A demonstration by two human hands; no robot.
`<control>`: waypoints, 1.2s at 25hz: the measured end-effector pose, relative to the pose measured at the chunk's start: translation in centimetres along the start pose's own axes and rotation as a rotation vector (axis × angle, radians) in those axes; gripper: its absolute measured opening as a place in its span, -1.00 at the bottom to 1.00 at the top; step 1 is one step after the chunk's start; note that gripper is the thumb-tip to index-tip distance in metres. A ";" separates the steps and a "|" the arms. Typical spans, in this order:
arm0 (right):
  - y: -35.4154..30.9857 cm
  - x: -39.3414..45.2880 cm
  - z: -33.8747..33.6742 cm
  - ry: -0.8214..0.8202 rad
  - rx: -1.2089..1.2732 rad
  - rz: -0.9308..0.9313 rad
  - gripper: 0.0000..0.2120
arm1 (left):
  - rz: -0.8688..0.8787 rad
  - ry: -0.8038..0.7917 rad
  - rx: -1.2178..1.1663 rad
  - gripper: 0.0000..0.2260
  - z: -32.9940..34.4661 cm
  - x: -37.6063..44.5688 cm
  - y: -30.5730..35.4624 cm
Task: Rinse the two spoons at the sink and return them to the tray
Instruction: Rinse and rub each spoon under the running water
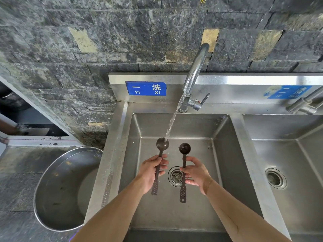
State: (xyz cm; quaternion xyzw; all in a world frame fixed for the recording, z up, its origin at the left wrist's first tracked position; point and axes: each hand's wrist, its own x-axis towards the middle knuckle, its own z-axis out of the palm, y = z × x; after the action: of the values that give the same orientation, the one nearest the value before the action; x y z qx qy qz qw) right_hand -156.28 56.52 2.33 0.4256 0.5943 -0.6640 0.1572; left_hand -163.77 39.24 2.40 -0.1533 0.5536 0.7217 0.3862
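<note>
Rinsing under way, by the look of it: stream (172,122) from the tap (194,75) landing in the bowl of the left spoon (160,159), held over the sink (222,137) left of the drain (175,176). Left hand (151,170) wrapped round the handle, fingers curled and pinching it against the thumb. Right spoon (184,170) just right of the stream and above the drain, not under the water, so probably still to be rinsed. Right hand (196,173) pinching its handle between thumb and fingertips, remaining fingers loosely spread. Tray nowhere in sight, so return of both spoons still to come. Well left of the drain, outside the sink, a big steel basin (68,187); right of it, a second sink (297,163) with its own tap (304,105). Nothing blocking either spoon.
</note>
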 end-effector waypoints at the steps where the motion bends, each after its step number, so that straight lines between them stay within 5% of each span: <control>1: 0.1 -0.1 0.0 0.000 -0.005 0.003 -0.64 | -0.002 -0.013 0.000 -0.75 0.2 -0.1 0.2; 9: 0.5 -0.7 -0.2 0.012 -0.014 -0.034 -0.64 | 0.064 -0.221 -0.161 -0.73 4.3 2.3 7.5; 16: 0.4 -1.4 -0.2 -0.008 -0.012 -0.056 -0.63 | 0.139 -0.238 -0.190 -0.75 6.0 3.3 12.1; 24: 0.1 -2.0 2.3 -0.127 -0.051 -0.065 -0.62 | 0.048 0.305 0.058 -0.80 -1.1 2.9 4.3; 30: -0.9 -1.4 4.5 -0.195 -0.012 -0.066 -0.61 | -0.068 0.389 0.014 -0.80 -4.1 0.8 -1.9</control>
State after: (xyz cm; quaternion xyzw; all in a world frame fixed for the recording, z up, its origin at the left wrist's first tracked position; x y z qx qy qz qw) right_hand -157.79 52.13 3.67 0.3383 0.5937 -0.7036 0.1950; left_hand -163.77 35.91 -0.77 -0.3057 0.6174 0.6610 0.2974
